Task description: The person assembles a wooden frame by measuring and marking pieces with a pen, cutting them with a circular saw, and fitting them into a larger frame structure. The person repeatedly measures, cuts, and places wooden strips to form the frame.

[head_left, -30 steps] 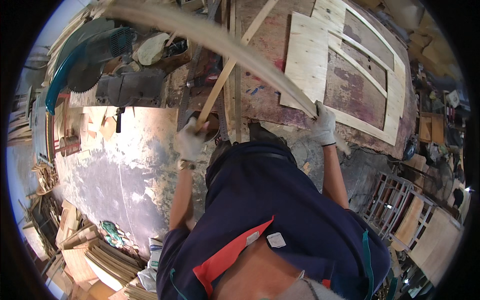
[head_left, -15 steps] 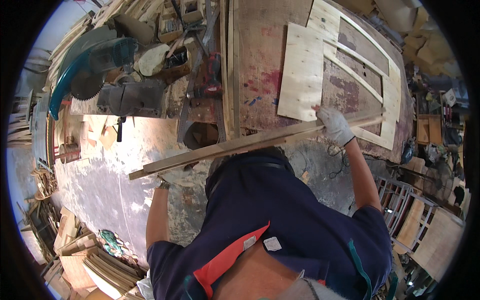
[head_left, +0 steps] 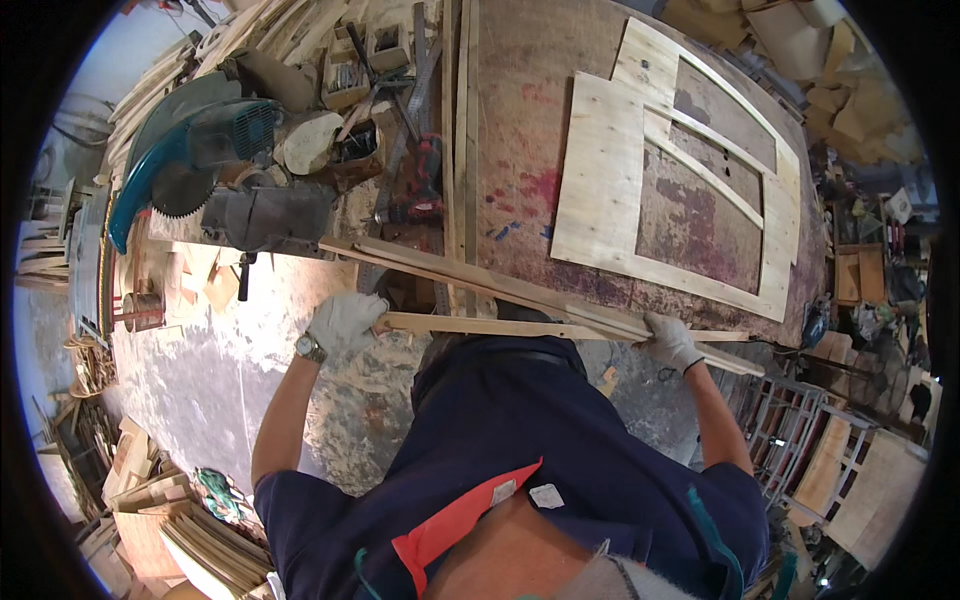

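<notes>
Gloved fingers of the left hand are curled shut around the near end of a thin wooden strip, and the fingers of the right hand, also gloved, are closed on the same strip farther along. The strip is held roughly level, just in front of the workbench and close to its near edge. A second, longer wooden strip is seen just beyond it, lying across that edge and meeting the held strip near the right hand. On the workbench top, a pale plywood frame lies flat toward the right. A mitre saw with a teal guard stands left of the workbench, and a red cordless drill lies on the workbench's left part.
</notes>
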Demonstrator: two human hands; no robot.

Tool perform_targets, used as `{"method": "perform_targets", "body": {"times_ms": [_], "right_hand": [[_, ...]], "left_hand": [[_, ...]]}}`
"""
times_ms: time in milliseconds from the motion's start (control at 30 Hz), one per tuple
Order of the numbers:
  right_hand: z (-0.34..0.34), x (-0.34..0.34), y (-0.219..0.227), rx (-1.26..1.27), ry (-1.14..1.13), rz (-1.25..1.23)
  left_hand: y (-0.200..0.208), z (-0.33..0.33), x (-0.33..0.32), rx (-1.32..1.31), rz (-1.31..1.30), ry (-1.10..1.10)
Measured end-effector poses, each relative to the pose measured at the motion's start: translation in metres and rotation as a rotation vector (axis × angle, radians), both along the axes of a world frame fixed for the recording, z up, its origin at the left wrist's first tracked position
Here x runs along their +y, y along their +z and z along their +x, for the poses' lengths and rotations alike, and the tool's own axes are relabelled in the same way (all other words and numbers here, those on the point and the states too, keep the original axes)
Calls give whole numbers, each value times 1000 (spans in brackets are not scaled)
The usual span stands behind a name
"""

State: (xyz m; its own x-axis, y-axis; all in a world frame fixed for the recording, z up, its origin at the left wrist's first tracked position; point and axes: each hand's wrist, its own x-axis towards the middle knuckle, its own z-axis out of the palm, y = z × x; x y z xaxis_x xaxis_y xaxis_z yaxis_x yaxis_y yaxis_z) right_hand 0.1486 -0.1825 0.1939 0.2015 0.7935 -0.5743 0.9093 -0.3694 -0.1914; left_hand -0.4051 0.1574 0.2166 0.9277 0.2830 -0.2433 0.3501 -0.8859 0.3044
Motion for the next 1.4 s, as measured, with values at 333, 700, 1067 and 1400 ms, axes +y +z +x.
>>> {"method": "perform_targets", "body": {"times_ms": [333, 700, 1067, 1400], "right_hand": [[-46, -80, -52, 60, -334, 152], [-107, -9, -74, 498, -823, 366], [-114, 15, -82, 927, -963, 267], [-92, 45, -63, 888, -843, 256]], "left_hand": [[11, 106, 50, -632, 794, 320], [-120, 220, -70, 169, 250, 415], [-140, 198, -63, -116, -350, 767], [-114, 174, -35, -1004, -1580, 882]]}}
